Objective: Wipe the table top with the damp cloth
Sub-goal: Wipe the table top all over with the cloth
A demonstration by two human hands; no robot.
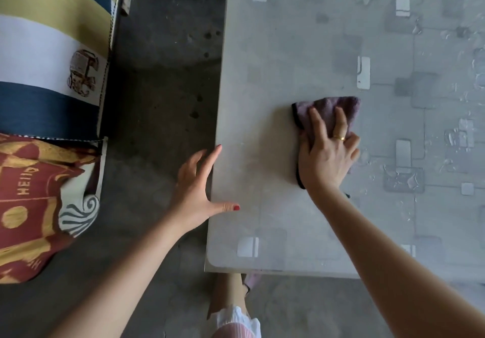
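We see the right hand (328, 154) pressed flat on a purple cloth (326, 113) that lies on the grey table top (275, 62), a little in from the table's left edge and about midway along the part in view. The fingers are spread and laid over the cloth rather than curled round it, with a gold ring (339, 137) on one of them; the palm covers the near part of the cloth, and the far part fans out beyond the fingertips. A dark hem runs along the cloth's left side.

The left hand (199, 188) rests against the table's left edge, open, fingers apart (the nails are painted red). Its thumb lies on the table top and the forefinger's tip touches the edge farther up; it grips nothing.

The table top bears a pattern of pale and darker grey rectangles, and to the right of the cloth we see streaks and beads of wet on the surface. To the left, across a strip of bare concrete floor (157, 75), stands a sofa (49, 75) with a striped cover in blue, white and yellow, and a red and gold cushion (29, 198) lies at its near end.
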